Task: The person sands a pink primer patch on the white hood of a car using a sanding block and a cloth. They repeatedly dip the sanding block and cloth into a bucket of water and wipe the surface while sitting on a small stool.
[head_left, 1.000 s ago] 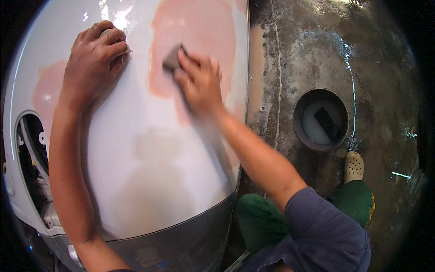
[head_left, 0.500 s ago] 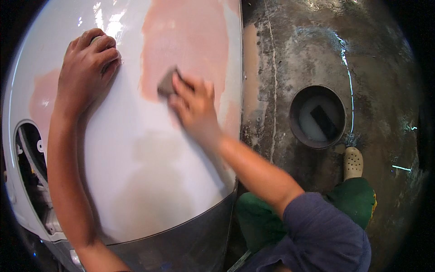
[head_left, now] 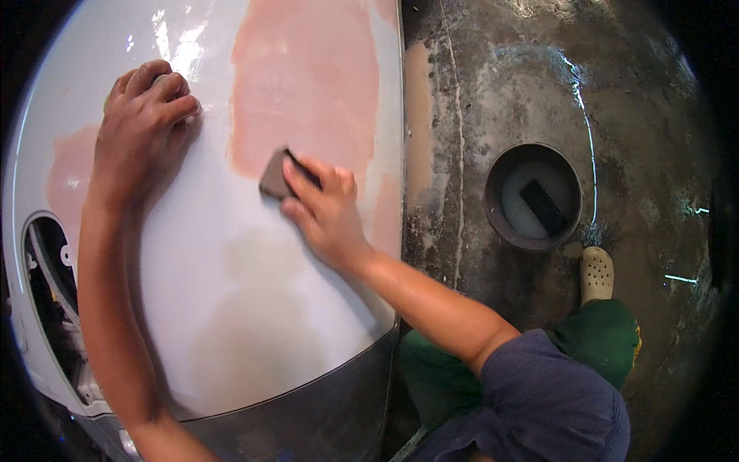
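Observation:
A white car body panel [head_left: 200, 269] fills the left half of the view, with a large pink filler patch [head_left: 308, 85] on it and a smaller pink patch [head_left: 71, 173] at the far left. My right hand [head_left: 327, 215] grips a grey-brown sanding block [head_left: 277, 175], pressed on the panel at the near edge of the large patch. Farther up and to the left, my left hand [head_left: 146, 127] rests on the panel with curled fingers. A bit of something shows between those fingers, but most of it is hidden.
On the wet concrete floor [head_left: 523, 308] to the right stands a round bucket [head_left: 493, 204] of cloudy water with a dark rectangular block [head_left: 543, 206] in it. A beige clog [head_left: 597, 273] is just nearer. An oval opening [head_left: 52, 262] cuts the panel at left.
My right hand has drawn the sanding block toward me and slightly left, off most of the large patch. The left hand sits slightly lower in view, its fingers still curled.

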### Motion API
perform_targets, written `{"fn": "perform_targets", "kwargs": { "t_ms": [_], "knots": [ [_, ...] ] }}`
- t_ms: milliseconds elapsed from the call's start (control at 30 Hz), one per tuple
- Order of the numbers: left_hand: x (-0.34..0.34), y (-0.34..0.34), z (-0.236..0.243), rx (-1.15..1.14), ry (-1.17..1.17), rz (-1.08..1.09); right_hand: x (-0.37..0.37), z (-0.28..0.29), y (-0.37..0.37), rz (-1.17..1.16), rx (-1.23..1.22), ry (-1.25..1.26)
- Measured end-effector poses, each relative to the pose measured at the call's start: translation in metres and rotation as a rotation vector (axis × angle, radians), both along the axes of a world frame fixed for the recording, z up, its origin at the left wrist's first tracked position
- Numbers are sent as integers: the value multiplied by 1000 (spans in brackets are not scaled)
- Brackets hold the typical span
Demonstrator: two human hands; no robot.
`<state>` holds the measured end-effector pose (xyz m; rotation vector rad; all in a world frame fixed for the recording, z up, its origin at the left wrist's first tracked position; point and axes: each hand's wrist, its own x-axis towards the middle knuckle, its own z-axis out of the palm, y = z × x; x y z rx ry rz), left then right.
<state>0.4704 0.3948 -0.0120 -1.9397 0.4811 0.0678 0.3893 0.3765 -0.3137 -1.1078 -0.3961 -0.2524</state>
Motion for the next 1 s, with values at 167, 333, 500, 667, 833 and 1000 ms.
{"fn": "perform_targets", "kwargs": {
  "t_ms": [167,333,500,667,833,1000],
  "knots": [
    [1,-9,2,9,9,-23,96,23,20,-74,100,-63],
    [0,1,-1,45,-57,-5,145,40,35,-90,91,-78],
    [4,6,-5,-51,-141,-50,37,10,5,-9,86,-267],
    [3,1,10,51,-112,-17,182,26,50,-256,210,-275],
    [-1,8,5,22,-127,47,133,18,51,-160,184,-282],
    [0,-3,4,20,-52,31,114,-5,28,-155,185,-539]
  ]
}}
